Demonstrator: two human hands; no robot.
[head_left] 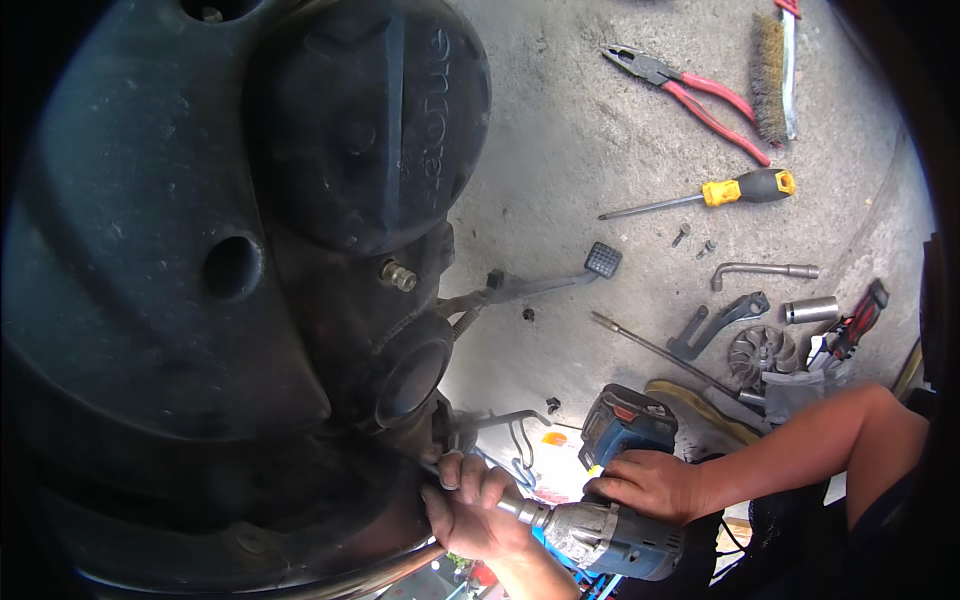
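Note:
My right hand (650, 485) is wrapped round the handle of a blue cordless impact wrench (625, 540), whose battery (625, 425) points away from me. From the wrench's nose a metal socket (522, 508) reaches left. My left hand (475, 505) is closed round the front end of this socket, close against the dark lower edge of a motorcycle (250, 490). The spot where the socket's tip meets the machine is hidden by my fingers. Just beyond that hand are a round cover (412, 380) and a bent metal lever (500, 418).
A foot pedal (603, 260) juts out over the concrete floor (540, 130). Lying there are red-handled pliers (690, 95), a wire brush (772, 80), a screwdriver (710, 193), small bolts (681, 235), an L-shaped socket wrench (765, 271), a long rod (660, 350) and a finned fan wheel (762, 355).

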